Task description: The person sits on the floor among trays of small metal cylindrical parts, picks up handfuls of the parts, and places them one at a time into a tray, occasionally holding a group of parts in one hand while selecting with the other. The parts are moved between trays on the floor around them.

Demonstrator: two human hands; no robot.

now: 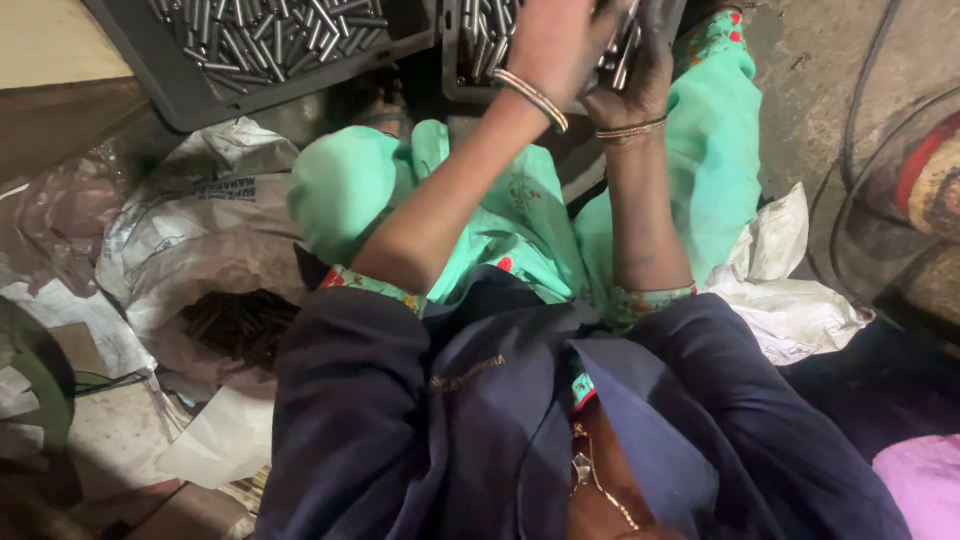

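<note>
My left hand (556, 42) and my right hand (636, 72) meet at the top of the view, above a dark grey crate (455, 80). Together they grip a bundle of short shiny metal pins (622, 50); the fingers are partly hidden and blurred. Each wrist wears thin bangles. A second grey crate (200, 95) to the left is filled with several more metal pins (270, 35). My lap is covered by mint-green cloth (500, 220) and a dark blue wrap (480, 420).
An open white sack (190, 260) on the left holds dark, rusty-looking pins (240, 325). Crumpled white paper or plastic (790, 300) lies on the right. Black cables (850, 150) run over the grey concrete floor at upper right. Pink cloth (920, 485) shows at bottom right.
</note>
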